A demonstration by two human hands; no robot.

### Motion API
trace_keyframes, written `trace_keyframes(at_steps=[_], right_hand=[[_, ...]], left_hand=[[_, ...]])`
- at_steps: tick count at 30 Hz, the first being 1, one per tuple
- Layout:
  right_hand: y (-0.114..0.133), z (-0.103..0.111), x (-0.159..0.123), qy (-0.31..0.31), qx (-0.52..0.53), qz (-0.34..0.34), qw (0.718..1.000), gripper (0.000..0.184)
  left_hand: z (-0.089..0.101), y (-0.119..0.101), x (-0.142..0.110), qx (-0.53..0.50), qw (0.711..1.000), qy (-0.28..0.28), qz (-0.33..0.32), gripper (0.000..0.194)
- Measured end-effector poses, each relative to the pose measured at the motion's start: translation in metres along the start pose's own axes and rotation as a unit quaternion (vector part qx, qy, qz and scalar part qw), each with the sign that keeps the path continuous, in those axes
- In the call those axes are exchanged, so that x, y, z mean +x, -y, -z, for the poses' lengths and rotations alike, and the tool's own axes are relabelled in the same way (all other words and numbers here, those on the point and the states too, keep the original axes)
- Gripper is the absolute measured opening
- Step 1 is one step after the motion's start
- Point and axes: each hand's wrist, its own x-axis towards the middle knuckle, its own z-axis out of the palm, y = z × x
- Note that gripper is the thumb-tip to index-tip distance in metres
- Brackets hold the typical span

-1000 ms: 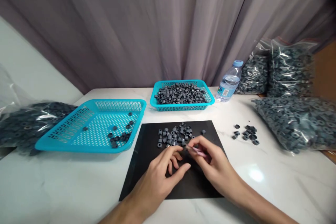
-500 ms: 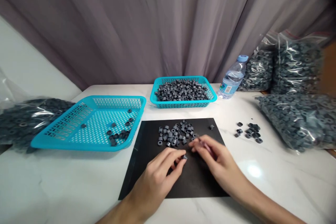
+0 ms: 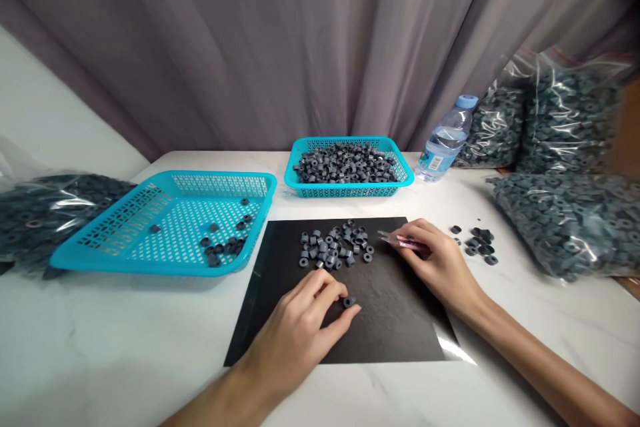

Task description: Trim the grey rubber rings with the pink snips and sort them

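My left hand is over the black mat, with a small dark grey ring between thumb and index finger, its hole showing. My right hand is at the mat's right edge, fingers wrapped round small nippers with pinkish handles; their metal tips point left toward the heap. A loose heap of grey rings lies on the far half of the mat, between and beyond my hands.
A teal basket with several rings stands left; another teal basket, full of rings, is at the back. A water bottle stands beside it. Loose dark pieces lie right of the mat. Filled plastic bags line the right; another bag lies left.
My right hand with the nippers has moved right, away from my left hand. The ring at my left fingers has turned to show its hole. The view has shifted slightly.
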Motion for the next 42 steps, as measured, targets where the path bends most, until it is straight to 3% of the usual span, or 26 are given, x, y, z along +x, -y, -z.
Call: trace_keyframes(at_steps=[2,6,12,17,26,34,37,39,40,42], right_hand=[[0.013,-0.002,-0.004,0.042,0.065,-0.004,0.997,0.016],[0.031,-0.007,-0.010,0.161,0.157,-0.023,0.974,0.017],[0.030,-0.004,-0.010,0.226,0.184,-0.009,0.957,0.020],[0.027,-0.004,-0.010,0.193,0.183,-0.032,0.963,0.024],[0.016,-0.011,-0.012,0.015,0.132,-0.094,0.987,0.028],[0.017,-0.014,-0.009,0.020,0.097,-0.090,0.991,0.032],[0.016,-0.014,-0.010,0.019,0.090,-0.081,0.992,0.032],[0.015,-0.015,-0.010,0.024,0.092,-0.079,0.992,0.033],[0.015,-0.015,-0.010,0.026,0.093,-0.078,0.992,0.033],[0.013,-0.016,-0.011,0.027,0.097,-0.078,0.992,0.034]], left_hand=[[0.000,-0.001,0.000,0.021,1.000,-0.001,-0.015,0.007],[0.000,-0.003,-0.001,0.014,1.000,0.005,0.014,0.010],[-0.001,0.000,-0.004,0.010,1.000,0.015,0.010,0.015],[-0.002,0.001,-0.002,-0.002,0.999,0.026,0.042,0.016],[-0.002,-0.002,0.000,0.034,0.999,0.006,0.022,0.026],[0.004,-0.005,0.007,0.050,0.996,-0.004,-0.077,0.011],[0.015,-0.019,0.011,-0.038,0.990,-0.015,-0.132,0.035],[0.021,-0.036,0.012,-0.170,0.982,-0.003,-0.081,0.048],[0.023,-0.045,0.012,-0.241,0.967,0.032,-0.073,0.049],[0.026,-0.061,0.013,-0.318,0.936,0.067,-0.135,0.037]])
